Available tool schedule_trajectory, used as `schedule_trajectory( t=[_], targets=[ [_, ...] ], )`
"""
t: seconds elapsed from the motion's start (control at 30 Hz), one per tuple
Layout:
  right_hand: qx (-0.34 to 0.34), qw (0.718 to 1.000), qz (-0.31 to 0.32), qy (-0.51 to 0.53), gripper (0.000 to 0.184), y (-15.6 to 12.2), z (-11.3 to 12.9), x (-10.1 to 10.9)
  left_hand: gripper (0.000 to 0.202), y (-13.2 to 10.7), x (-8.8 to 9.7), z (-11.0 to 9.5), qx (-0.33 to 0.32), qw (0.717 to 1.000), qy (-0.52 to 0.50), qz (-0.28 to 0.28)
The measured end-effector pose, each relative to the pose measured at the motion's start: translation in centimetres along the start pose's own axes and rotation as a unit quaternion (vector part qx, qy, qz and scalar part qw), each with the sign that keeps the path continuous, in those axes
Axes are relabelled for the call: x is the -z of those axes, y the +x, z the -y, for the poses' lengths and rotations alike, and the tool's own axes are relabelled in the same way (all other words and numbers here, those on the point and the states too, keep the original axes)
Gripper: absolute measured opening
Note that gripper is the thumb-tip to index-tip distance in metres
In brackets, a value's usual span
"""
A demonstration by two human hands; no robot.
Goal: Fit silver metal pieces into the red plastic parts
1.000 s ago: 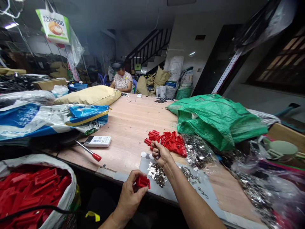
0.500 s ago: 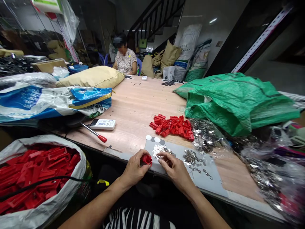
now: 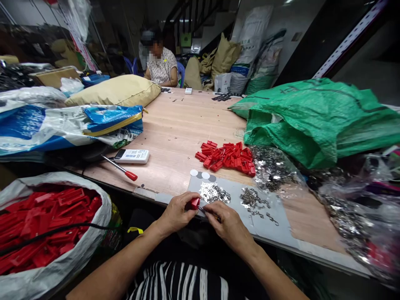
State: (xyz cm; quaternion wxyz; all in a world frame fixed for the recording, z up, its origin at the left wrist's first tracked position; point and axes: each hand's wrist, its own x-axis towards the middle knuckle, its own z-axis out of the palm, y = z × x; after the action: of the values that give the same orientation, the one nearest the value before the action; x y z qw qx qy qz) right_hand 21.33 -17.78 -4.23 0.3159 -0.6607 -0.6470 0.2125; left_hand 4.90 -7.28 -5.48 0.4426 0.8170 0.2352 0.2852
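My left hand (image 3: 177,211) is closed around a small red plastic part (image 3: 195,203) at the table's front edge. My right hand (image 3: 227,221) pinches a thin metal piece (image 3: 202,209), whose tip points at the red part; its exact kind is too small to make out. Just beyond the hands, a pile of small shiny metal plates (image 3: 212,192) lies on a grey mat (image 3: 265,227). To their right on the same mat are small metal links or clips (image 3: 252,199). Farther back is a heap of red plastic parts (image 3: 226,157).
An open white sack (image 3: 104,200) of red parts stands at the left. On the table are a red-handled rod (image 3: 125,171), a white device (image 3: 133,156), a green sack (image 3: 312,121) and a plastic bag of metal pieces (image 3: 275,171). A person (image 3: 162,66) sits across the table.
The thin metal piece in my right hand has come up against or close to the red part. My left hand has turned the part slightly. The camera view has shifted a little.
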Motion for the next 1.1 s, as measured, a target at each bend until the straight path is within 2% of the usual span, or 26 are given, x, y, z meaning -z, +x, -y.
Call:
schedule_trajectory(
  t=[0.2,0.37,0.63,0.87,1.1],
  targets=[
    [0.005,1.000,0.005,-0.007,0.025,0.0,0.1,-0.1,0.042,0.2,0.2,0.1,0.003,1.000,0.021,0.018],
    [-0.015,0.997,0.030,-0.067,0.024,0.1,0.7,-0.1,0.043,0.2,0.1,0.5,0.001,1.000,0.021,0.020],
    [-0.056,0.981,0.005,-0.184,0.026,0.1,2.4,-2.2,0.041,0.1,-0.3,1.3,0.001,1.000,0.026,0.008],
    [-0.049,0.998,0.003,-0.025,0.018,0.4,1.5,0.0,0.030,0.1,0.6,0.8,0.005,0.999,-0.001,0.040],
    [-0.030,0.999,0.015,0.002,0.019,0.4,1.2,-0.6,0.027,0.1,0.9,1.1,-0.008,0.998,-0.021,0.065]
  ],
)
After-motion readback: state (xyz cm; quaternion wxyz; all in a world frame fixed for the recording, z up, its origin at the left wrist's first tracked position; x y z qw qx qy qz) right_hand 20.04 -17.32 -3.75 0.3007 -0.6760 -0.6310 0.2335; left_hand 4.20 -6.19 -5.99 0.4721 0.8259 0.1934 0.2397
